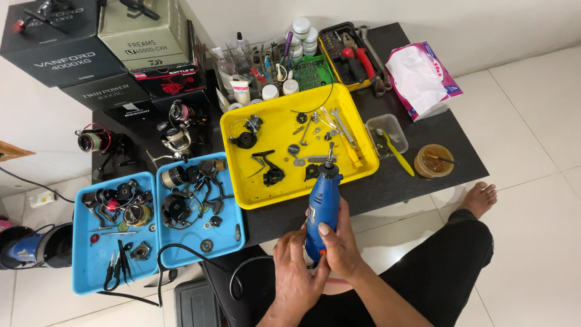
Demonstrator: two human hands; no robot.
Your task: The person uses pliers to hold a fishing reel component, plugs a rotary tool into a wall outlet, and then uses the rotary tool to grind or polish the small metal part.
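Note:
Both my hands hold a blue corded rotary tool upright over the near edge of the black table, its tip pointing at the yellow tray. My right hand wraps the tool's lower body with the thumb on its face. My left hand grips its base, where an orange part shows. The tool's black cord loops off to the left. The yellow tray holds black fishing reel parts, small screws, washers and wrenches.
Two blue trays with reel parts and pliers sit at the left. Fishing reels, stacked boxes, a tissue pack, a tool tray, a clear box and a round tub lie around. My foot rests on the tiled floor.

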